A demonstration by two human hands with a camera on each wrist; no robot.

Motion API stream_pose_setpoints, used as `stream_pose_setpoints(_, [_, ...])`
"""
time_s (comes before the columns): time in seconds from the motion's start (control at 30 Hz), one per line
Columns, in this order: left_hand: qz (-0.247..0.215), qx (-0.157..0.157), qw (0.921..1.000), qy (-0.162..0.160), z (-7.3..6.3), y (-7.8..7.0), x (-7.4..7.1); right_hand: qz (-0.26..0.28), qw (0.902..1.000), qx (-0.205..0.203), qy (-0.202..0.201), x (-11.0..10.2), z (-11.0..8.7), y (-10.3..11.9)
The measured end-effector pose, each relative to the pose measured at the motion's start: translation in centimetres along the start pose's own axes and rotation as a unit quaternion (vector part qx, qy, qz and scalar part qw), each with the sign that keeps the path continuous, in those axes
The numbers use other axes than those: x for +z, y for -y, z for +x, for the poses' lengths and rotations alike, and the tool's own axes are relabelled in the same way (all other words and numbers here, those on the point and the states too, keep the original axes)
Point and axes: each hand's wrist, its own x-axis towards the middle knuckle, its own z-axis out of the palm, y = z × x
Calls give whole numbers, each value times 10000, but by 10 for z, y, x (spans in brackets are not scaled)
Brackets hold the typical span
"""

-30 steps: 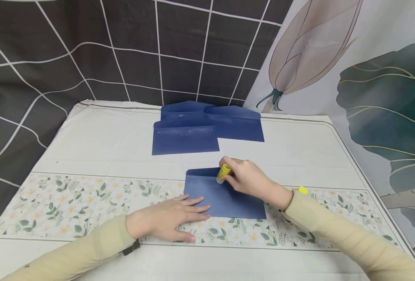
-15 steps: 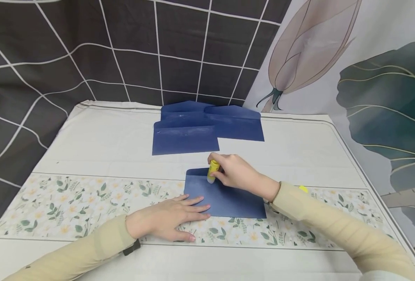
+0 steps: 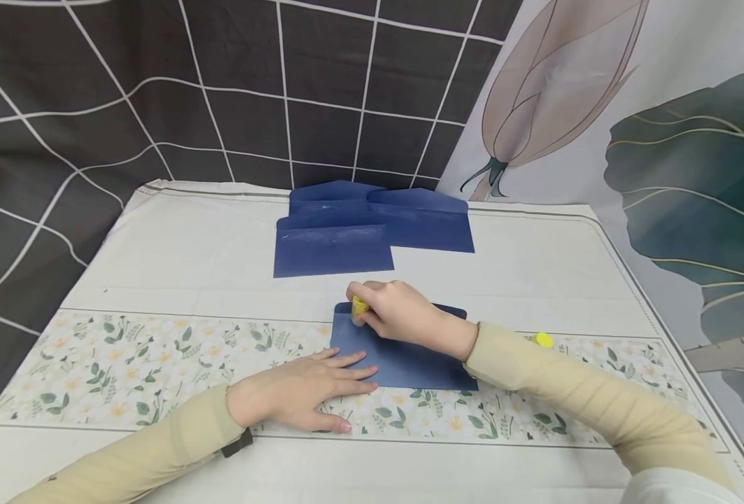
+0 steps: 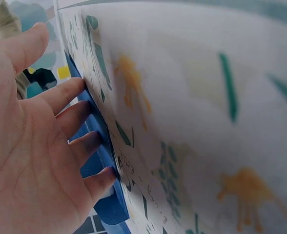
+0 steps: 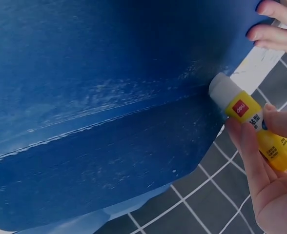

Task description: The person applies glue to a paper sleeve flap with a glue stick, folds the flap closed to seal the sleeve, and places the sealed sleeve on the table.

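Observation:
A dark blue envelope (image 3: 409, 360) lies on the table with its flap folded open toward the far side. My right hand (image 3: 403, 313) grips a yellow glue stick (image 3: 360, 306) by its barrel, near the envelope's upper left corner. In the right wrist view the white tip of the glue stick (image 5: 253, 119) touches the envelope (image 5: 85, 97) by the flap's fold, where whitish smears run along the paper. My left hand (image 3: 309, 392) lies flat with spread fingers, its fingertips resting on the envelope's lower left part. In the left wrist view those fingers (image 4: 68, 95) are straight.
Several blue envelopes (image 3: 334, 252) with raised flaps overlap at the table's back edge, with pale marks along their folds. A yellow cap (image 3: 543, 339) lies right of the worked envelope, beside my right sleeve. The table (image 3: 176, 259) has a white cloth with a floral band.
My right hand has slid the glue stick leftward along the envelope's fold, from its middle to its left corner. The left hand and the envelope have stayed in place.

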Motion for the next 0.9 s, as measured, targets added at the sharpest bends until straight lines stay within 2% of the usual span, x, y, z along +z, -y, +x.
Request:
stream_pose_setpoints(0.2, [-5, 8, 10000, -13, 0, 0, 0, -119, 9996, -235, -94, 4, 3, 2])
stream_pose_setpoints(0.47, [57, 54, 10000, -52, 1, 1, 2, 21, 9994, -288, -203, 7, 7, 4])
stream_pose_setpoints(0.9, [-36, 90, 9999, -107, 1, 2, 2, 431, 9989, -115, 157, 9, 21, -3])
